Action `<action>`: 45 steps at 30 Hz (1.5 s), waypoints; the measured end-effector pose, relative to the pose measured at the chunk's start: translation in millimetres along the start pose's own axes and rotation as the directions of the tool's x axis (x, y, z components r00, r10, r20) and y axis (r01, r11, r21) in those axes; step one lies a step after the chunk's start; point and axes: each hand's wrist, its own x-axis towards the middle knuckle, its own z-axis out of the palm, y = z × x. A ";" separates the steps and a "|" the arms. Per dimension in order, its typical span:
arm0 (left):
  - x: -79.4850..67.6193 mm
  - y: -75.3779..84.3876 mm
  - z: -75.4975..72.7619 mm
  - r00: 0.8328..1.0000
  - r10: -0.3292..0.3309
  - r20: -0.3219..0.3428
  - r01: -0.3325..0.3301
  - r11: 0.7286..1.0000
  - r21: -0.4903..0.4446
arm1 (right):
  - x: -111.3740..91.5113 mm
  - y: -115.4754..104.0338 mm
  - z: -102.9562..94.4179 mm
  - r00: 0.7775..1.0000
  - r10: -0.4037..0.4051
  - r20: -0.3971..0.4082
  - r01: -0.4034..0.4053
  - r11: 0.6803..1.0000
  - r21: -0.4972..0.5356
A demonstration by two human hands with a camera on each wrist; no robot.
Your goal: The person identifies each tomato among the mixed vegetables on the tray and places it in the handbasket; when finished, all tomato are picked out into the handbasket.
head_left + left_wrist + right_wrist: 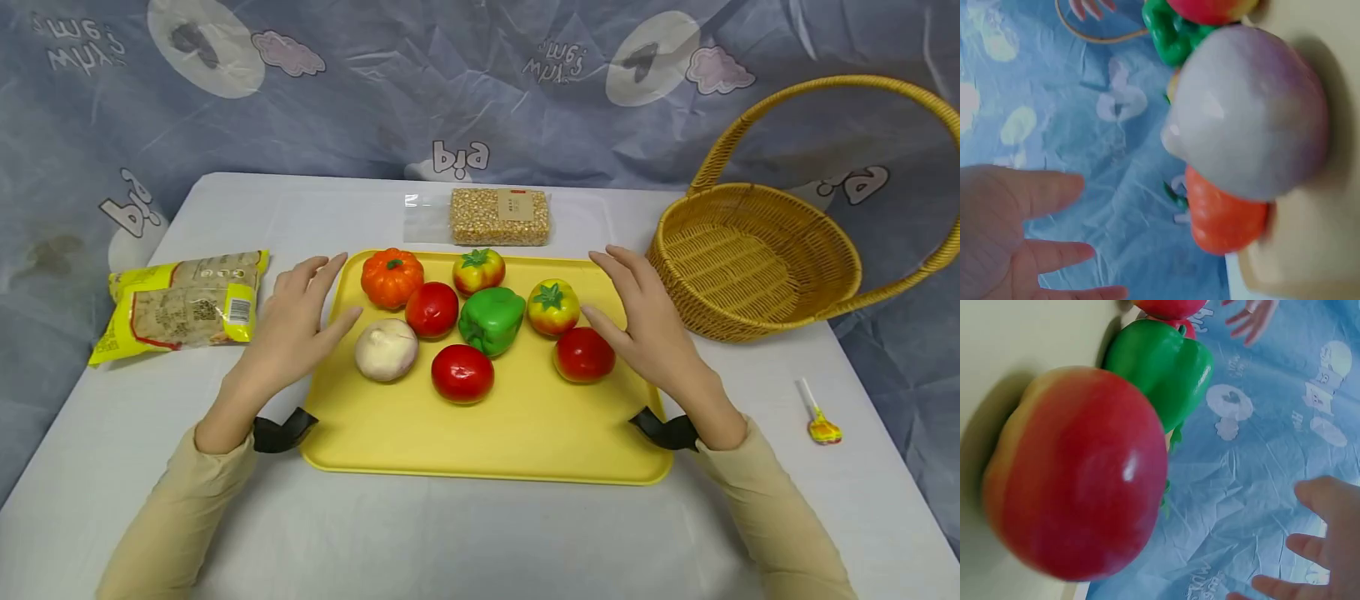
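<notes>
My left hand (295, 325) is held over the left edge of a yellow tray (390, 433), fingers spread and holding nothing. Nearest to it are a whitish garlic bulb (386, 350) and an orange pumpkin (392, 277). Over the tray's right side hovers my right hand (647, 321), also spread and without anything in it. A red fruit (1085, 475) lies close by its thumb, beside a red-yellow tomato-like fruit (553, 307). Between the hands lie a green bell pepper (492, 321), two more red fruits (462, 374) and a second red-yellow fruit (478, 271).
A wicker basket (757, 250) with a tall handle stands at the right rear. Behind the tray lies a clear bag of grains (498, 217). A yellow snack bag (187, 304) rests at the left, a lollipop (822, 425) at the right. Patterned cloth (375, 92) hangs behind the table.
</notes>
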 end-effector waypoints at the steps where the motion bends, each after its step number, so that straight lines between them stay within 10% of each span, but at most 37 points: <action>1: -1.0 -3.2 -0.3 1.000 0.009 -0.019 -0.009 1.000 -0.011 | -1.0 1.4 0.1 0.999 -0.012 -0.034 0.013 1.000 0.008; 6: -5.1 -19.1 -1.9 1.000 -0.018 -0.015 0.018 0.999 -0.049 | -6.1 7.6 1.2 0.979 -0.066 -0.195 0.076 0.996 0.047; 12: -2.6 -37.4 -0.1 0.985 -0.109 0.136 0.117 0.992 -0.055 | -10.7 19.8 -0.6 0.968 -0.067 -0.243 0.096 0.989 0.109; 21: 1.4 -68.8 16.2 0.933 -0.178 0.314 0.211 0.975 -0.074 | -15.1 43.9 -6.5 0.993 0.094 0.072 -0.106 0.977 0.183; 35: 4.7 -91.4 38.0 0.954 -0.129 0.272 0.224 0.908 -0.355 | -14.4 50.4 5.5 0.852 0.168 0.497 -0.280 0.947 0.159; 45: 6.4 -97.3 43.7 0.950 -0.111 0.292 0.241 0.854 -0.461 | -15.1 45.0 12.8 0.822 0.117 0.557 -0.225 0.966 0.129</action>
